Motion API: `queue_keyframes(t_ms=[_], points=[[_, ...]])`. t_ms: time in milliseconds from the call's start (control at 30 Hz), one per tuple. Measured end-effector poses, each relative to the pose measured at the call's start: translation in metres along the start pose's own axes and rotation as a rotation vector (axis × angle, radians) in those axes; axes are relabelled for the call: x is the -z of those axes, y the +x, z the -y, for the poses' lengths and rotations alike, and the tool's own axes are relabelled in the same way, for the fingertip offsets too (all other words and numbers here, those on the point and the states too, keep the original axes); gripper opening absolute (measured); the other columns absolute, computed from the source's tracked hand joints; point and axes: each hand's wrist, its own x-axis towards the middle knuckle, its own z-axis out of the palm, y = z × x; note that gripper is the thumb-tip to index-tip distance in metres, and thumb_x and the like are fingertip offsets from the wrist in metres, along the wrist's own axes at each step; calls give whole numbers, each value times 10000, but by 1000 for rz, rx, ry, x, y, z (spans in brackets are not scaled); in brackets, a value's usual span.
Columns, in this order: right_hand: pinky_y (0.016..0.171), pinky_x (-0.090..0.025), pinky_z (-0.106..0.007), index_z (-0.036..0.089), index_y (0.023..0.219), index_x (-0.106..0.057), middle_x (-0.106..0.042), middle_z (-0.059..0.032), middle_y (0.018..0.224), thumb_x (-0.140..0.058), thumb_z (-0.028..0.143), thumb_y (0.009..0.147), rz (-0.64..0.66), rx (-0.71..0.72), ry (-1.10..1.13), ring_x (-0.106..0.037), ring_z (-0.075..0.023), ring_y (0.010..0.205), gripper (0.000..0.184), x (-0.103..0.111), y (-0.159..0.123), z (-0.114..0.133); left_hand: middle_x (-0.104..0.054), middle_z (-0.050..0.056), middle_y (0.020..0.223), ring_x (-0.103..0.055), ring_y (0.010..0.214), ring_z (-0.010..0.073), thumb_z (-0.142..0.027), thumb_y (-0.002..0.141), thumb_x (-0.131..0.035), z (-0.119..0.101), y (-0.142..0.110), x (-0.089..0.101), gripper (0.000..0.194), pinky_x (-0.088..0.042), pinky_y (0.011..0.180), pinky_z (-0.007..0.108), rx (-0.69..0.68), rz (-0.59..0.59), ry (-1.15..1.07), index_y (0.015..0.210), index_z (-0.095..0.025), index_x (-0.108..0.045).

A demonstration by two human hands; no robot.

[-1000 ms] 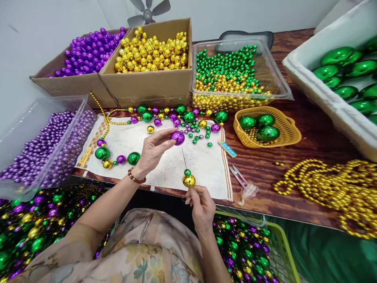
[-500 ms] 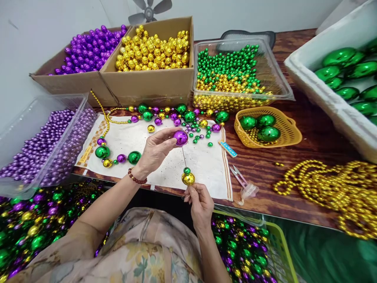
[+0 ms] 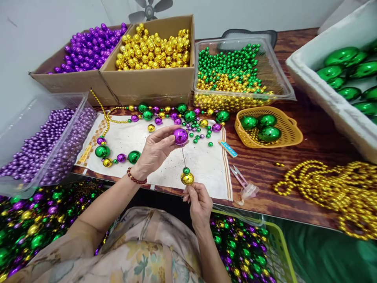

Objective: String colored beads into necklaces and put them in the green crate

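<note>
My left hand pinches a shiny purple bead between thumb and fingers above the white cloth. From that bead a thin straight needle runs down to a small green bead and a larger gold bead, both threaded on it. Just under the gold bead, my right hand is closed on the needle's lower end, its fingertips partly hiding it. A bit of thread shows by those fingers. A string of mixed beads curves over the cloth's left and back, with loose small beads near the purple one.
Boxes of purple and gold beads stand behind, beside a clear tub. Right are a yellow basket, snips, gold bead strands and a foam box. A lilac bead tub stands left.
Both hands, with the beads and needle, have shifted very slightly left and up. The grips look the same.
</note>
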Motion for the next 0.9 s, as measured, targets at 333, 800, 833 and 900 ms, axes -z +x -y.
queue_keyframes(t_ms=[333,800,833,900], points=[[460,-423,-185,194,858,-613,-637,29,690,-578,319,996,-12,-8,23,-569,-72,489,190,-4,2,2,-762,53,1076,-709,1054,216,-334,757,-854,-2,-3,-4,296,-570,1011,448,8,14,-2,1030,-242,-788],[465,-425,-200,194,848,-606,-634,26,686,-561,310,1001,3,13,-3,-568,-77,488,197,-6,-1,3,-767,56,1080,-725,914,176,-369,766,-854,-5,-5,-1,310,-576,979,418,17,-10,-73,1039,-242,-781],[465,-424,-200,194,849,-606,-633,26,685,-561,310,1001,2,13,-6,-566,-77,488,197,-5,-1,3,-767,56,1082,-725,908,174,-369,766,-855,-5,-5,-1,311,-574,981,417,23,-9,-79,1040,-242,-780],[466,-424,-203,192,847,-605,-631,26,682,-560,313,1001,-1,8,-8,-562,-78,487,201,-6,-1,3,-768,55,1082,-724,927,179,-366,768,-854,-4,-5,-1,307,-573,981,414,31,-5,-82,1039,-242,-780]])
